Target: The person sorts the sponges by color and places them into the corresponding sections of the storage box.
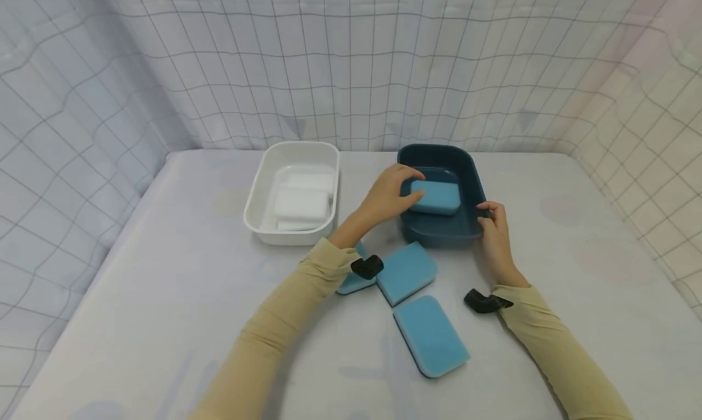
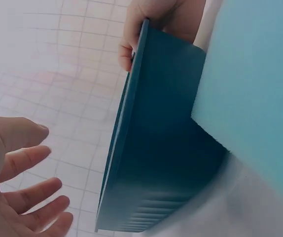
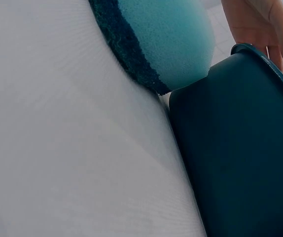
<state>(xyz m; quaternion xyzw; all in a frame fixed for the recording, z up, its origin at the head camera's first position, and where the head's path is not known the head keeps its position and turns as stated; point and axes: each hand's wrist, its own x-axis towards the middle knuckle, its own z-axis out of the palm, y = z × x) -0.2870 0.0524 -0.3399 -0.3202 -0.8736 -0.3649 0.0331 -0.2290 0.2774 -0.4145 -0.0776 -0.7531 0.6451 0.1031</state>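
A dark blue plastic tub (image 1: 441,239) stands at the back of the table, with a light blue sponge (image 1: 436,198) lying inside. Over its left side reaches my left hand (image 1: 390,194), fingers bent loosely beside that sponge. The left wrist view shows those fingers spread, with nothing between them. My right hand (image 1: 498,244) grips the tub's right rim, thumb and fingers on the edge. In the right wrist view the tub's wall (image 3: 240,143) is large, but the right hand itself is out of frame.
Light blue sponges with dark undersides lie in front of the tub: one in the middle (image 1: 407,272), one nearer (image 1: 431,336), and one partly under the left wrist (image 1: 356,283). To the left stands a white tub (image 1: 290,238) holding white sponges (image 1: 301,204). A checked curtain (image 1: 351,72) hangs behind.
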